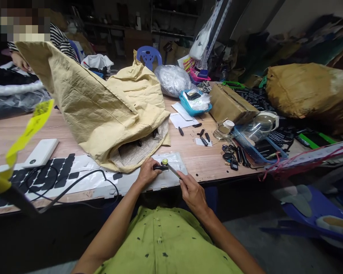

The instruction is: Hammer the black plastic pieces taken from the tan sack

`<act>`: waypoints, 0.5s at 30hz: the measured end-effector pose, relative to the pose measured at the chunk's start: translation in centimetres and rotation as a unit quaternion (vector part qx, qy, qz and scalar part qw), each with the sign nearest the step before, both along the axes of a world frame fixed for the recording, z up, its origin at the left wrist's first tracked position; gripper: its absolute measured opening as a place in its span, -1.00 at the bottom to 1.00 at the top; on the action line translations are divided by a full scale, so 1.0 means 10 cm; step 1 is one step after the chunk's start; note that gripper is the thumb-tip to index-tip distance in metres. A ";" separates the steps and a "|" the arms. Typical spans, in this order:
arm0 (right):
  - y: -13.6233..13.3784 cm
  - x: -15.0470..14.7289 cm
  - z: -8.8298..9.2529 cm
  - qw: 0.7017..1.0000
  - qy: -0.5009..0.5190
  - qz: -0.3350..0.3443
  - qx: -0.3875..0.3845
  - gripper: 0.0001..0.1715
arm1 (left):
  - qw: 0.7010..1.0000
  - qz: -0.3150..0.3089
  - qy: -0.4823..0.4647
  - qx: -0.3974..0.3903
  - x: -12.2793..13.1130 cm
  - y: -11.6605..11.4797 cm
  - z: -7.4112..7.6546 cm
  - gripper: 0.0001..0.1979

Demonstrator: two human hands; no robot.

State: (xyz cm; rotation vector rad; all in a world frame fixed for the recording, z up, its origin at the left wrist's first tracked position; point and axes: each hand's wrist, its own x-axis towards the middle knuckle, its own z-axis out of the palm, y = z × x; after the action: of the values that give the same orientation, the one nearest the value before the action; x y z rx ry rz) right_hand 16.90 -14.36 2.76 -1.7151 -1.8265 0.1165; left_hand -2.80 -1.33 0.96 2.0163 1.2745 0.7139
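Observation:
My left hand point(148, 172) is closed on a small black part point(160, 167) at the table's front edge. In my right hand point(193, 190) is a slim metal tool point(173, 171), gripped between the fingers and pointing up and left. A round yellow-green piece point(165, 161) sits at the tool's far end, close against the black part; whether it is joined to the tool I cannot tell. Both hands are over a pale flat sheet point(175, 160). Just beyond my left hand opens the mouth of a large beige cloth sack point(103, 110), with dark items inside.
Black stickers point(64, 173) and a white power bank point(42, 152) lie left. A yellow-tagged rod point(14, 194) juts in there. Right are black pieces point(207, 137), a glass jar point(223, 130), a blue tray point(263, 152) and a cardboard box point(231, 104). A person's hand point(20, 61) shows far left.

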 end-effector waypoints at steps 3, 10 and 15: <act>-0.02 0.03 -0.01 1.000 -0.012 -0.005 -0.021 -0.48 | 1.000 0.004 0.002 0.005 0.00 0.00 0.00 -0.89; 0.38 0.34 -0.02 0.989 -0.056 -0.136 -0.025 -0.51 | 0.999 0.016 0.019 0.034 0.02 -0.04 0.00 -0.87; 0.77 0.56 -0.16 0.969 -0.136 -0.198 -0.051 -0.53 | 0.999 -0.004 0.001 0.052 -0.01 0.01 0.01 -0.92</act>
State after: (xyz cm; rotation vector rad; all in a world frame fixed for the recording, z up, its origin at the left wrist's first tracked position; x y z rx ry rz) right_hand 22.50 -6.69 1.18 -2.2247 -1.6410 -0.2034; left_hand -2.85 -1.27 1.02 2.1035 1.2538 0.7896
